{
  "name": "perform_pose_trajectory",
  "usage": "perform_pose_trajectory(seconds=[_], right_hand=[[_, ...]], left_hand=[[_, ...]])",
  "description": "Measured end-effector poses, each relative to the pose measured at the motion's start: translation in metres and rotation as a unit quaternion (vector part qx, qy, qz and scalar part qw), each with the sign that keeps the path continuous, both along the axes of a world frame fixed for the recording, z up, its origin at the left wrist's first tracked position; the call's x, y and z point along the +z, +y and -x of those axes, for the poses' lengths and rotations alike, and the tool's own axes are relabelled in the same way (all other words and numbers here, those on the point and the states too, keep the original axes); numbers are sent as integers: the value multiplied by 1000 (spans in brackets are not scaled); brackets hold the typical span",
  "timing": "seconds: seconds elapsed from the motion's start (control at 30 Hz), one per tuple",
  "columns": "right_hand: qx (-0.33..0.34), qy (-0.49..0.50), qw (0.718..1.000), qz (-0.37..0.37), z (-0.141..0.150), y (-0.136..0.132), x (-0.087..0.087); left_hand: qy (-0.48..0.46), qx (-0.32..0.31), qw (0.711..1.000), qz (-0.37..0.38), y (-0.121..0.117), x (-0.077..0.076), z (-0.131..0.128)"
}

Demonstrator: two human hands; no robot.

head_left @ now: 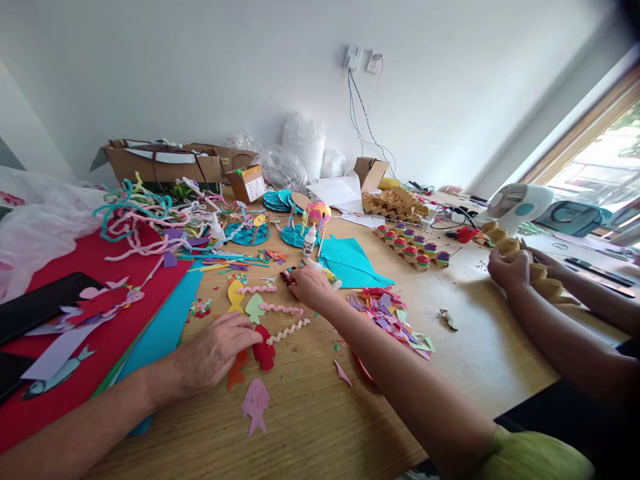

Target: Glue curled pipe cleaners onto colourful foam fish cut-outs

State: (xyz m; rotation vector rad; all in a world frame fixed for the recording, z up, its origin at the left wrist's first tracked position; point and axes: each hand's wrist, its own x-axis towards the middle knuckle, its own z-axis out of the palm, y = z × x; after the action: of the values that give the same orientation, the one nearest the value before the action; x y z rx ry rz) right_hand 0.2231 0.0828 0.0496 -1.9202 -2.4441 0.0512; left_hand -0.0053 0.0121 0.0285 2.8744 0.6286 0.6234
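Observation:
My left hand (220, 350) lies low on the table, fingers stretched out, its fingertips at the edge of a red paper fish (263, 352). A cream twisted pipe cleaner (289, 332) extends from that fish. Above it are a green paper fish (255, 308) and a yellow one, each with a pink twisted strip. An orange paper fish (238, 371) is partly under my left hand, and a pink one (256, 405) lies nearer me. My right hand (311, 285) reaches past them with curled fingers at something small and dark, just in front of the white glue bottle (309, 241).
Paper scraps (387, 313) lie right of my forearm, below teal sheets (353, 261). Pipe cleaners (145, 213) heap at left beside red sheets (120, 300). Painted egg-carton cups (413, 247) stand farther right. Another person's hands (510, 270) hold a plain carton strip (543, 283).

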Motion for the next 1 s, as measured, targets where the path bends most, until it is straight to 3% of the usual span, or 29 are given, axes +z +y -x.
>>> perform_pose_trajectory(seconds=[0.3,0.53,0.8,0.93,1.0], right_hand=[[-28,31,999,8,4,6,-6],[-46,165,985,-31,-8,12,-1],[-48,374,925,-54,-26,19,6],[-19,454,890,-44,-30,-8,19],[29,507,861,8,-30,-31,25]], left_hand=[[-28,10,1000,7,3,2,4],[-25,39,999,3,5,3,9],[-16,55,998,-3,4,0,10],[-12,77,997,-5,1,5,19],[-9,81,997,-9,-3,7,26]])
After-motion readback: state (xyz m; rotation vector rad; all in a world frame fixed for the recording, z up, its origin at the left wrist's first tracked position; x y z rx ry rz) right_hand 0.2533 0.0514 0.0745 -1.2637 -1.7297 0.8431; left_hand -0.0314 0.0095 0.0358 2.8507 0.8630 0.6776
